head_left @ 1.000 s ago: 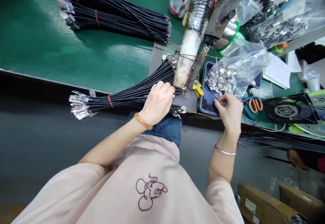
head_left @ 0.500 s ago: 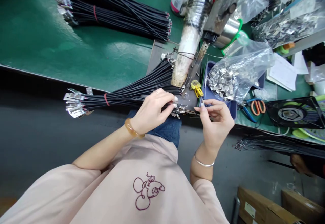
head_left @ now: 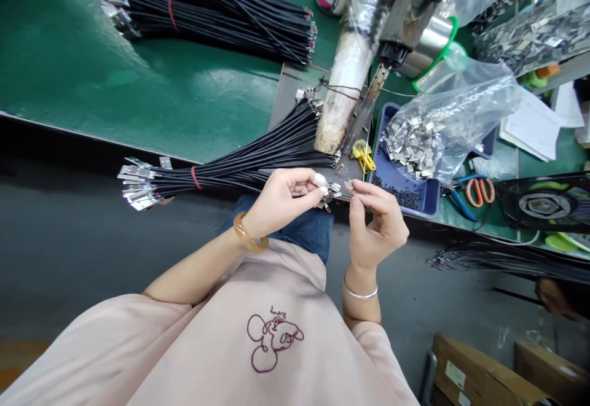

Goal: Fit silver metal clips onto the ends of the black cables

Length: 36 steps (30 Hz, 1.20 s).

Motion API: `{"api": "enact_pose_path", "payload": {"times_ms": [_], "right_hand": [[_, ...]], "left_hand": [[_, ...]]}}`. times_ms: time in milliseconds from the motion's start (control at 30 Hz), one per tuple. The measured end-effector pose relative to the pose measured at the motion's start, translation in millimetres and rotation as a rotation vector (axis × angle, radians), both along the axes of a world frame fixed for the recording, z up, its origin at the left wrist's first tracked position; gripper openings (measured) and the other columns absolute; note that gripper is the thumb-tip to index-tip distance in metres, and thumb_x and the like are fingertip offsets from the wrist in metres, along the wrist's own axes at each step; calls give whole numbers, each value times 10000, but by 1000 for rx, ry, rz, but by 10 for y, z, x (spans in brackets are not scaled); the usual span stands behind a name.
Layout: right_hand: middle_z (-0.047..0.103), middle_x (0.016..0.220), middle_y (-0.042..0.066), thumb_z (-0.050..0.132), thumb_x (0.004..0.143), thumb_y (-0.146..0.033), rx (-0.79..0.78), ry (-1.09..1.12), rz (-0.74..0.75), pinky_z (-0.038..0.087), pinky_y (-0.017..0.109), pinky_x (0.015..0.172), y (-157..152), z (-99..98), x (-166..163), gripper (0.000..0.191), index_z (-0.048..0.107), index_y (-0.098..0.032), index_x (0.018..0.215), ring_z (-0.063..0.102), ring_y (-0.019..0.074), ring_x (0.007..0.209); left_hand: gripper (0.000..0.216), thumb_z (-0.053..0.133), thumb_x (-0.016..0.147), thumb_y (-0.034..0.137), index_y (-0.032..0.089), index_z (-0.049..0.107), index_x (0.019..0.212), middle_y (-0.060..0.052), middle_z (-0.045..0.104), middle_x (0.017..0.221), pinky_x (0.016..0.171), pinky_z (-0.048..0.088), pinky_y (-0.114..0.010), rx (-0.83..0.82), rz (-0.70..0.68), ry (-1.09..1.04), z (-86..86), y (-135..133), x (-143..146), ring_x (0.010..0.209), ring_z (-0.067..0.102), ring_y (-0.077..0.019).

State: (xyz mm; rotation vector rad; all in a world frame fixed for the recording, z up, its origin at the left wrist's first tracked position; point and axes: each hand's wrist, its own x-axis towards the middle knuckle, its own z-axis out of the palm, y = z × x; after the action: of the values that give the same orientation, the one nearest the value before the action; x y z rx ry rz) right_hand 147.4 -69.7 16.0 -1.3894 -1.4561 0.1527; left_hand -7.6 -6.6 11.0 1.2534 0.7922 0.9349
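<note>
My left hand (head_left: 288,200) is closed in a pinch, with white coverings on its fingertips. It grips a black cable close to its metal-tipped end, beside other metal connectors (head_left: 335,190). The bundle of black cables (head_left: 239,163), tied with a red band, runs from flat metal tabs (head_left: 138,185) on the left to under the soldering tool. My right hand (head_left: 378,225) is just right of those connectors, thumb and fingers drawn together. Whatever lies between its fingertips is too small to make out. A blue tray (head_left: 431,204) with tiny black parts (head_left: 399,196) is beside it.
A dirty white tube (head_left: 341,86) and a soldering iron (head_left: 369,102) hang over the work board. A yellow cutter (head_left: 363,155), a bag of metal connectors (head_left: 415,142) and orange-handled scissors (head_left: 479,191) lie to the right. More tied cables (head_left: 221,19) rest at the back left.
My right hand has moved left from the tray's edge toward my left hand. My left hand has curled its fingers at the cable ends. The view has shifted slightly.
</note>
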Motion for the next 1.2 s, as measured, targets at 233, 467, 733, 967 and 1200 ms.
{"api": "enact_pose_path", "payload": {"times_ms": [233, 467, 733, 967, 1200], "right_hand": [[756, 1001, 32, 656, 915, -243, -133, 215, 70, 653, 384, 787, 3, 14, -18, 9, 649, -248, 918, 766, 193, 894], [745, 969, 22, 660, 916, -258, -245, 330, 113, 644, 304, 729, 47, 34, -7, 75, 621, -220, 864, 763, 151, 797], [752, 996, 21, 657, 901, -201, -37, 177, 66, 657, 433, 814, -22, -5, -64, 80, 662, -273, 935, 756, 206, 903], [747, 970, 29, 625, 934, -239, -116, 322, 52, 667, 367, 755, 14, -40, -82, 37, 605, -237, 903, 771, 178, 819], [759, 1049, 33, 616, 931, -170, 79, 121, 79, 673, 386, 805, 5, -117, -90, 102, 608, -250, 994, 772, 195, 937]], "left_hand": [[89, 726, 800, 197, 119, 721, 757, -35, 711, 695, 586, 541, -202, -19, -27, -10, 3, 34, -12, 596, 618, -99], [41, 738, 735, 144, 125, 738, 698, -32, 713, 685, 587, 524, -201, 4, -56, 5, -16, 78, -26, 610, 631, -107], [58, 743, 759, 159, 124, 703, 735, -31, 720, 712, 655, 582, -205, -69, -57, -44, -13, 88, -22, 639, 665, -107], [60, 710, 797, 178, 135, 749, 782, -26, 723, 748, 668, 572, -197, 26, 24, -35, -37, 62, -3, 694, 678, -113], [12, 682, 687, 139, 127, 687, 687, 14, 626, 645, 497, 431, -146, 15, 102, 47, 19, 52, 57, 543, 519, -57]]}}
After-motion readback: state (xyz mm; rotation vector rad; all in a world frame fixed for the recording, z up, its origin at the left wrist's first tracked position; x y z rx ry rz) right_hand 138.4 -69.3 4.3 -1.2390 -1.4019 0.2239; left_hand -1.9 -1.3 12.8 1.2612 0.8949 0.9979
